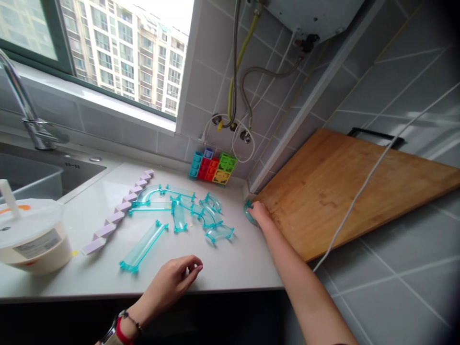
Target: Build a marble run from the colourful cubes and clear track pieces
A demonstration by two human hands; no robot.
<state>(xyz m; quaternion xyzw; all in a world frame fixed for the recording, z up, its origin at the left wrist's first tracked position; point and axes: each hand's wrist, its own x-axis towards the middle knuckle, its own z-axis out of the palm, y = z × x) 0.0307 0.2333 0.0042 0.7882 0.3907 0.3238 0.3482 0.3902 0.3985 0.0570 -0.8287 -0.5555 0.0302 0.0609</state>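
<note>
Right grip (260, 212) pinches a teal piece (247, 211) it partly hides; left grip (176, 278) hangs loosely curled.

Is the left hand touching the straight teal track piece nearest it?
No, white countertop shows between the left hand and that track piece.

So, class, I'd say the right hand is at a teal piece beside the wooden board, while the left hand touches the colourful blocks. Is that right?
Not quite: the head view shows the left hand by the counter's front edge, apart from the colourful blocks. The right hand is at a teal piece beside the wooden board.
</note>
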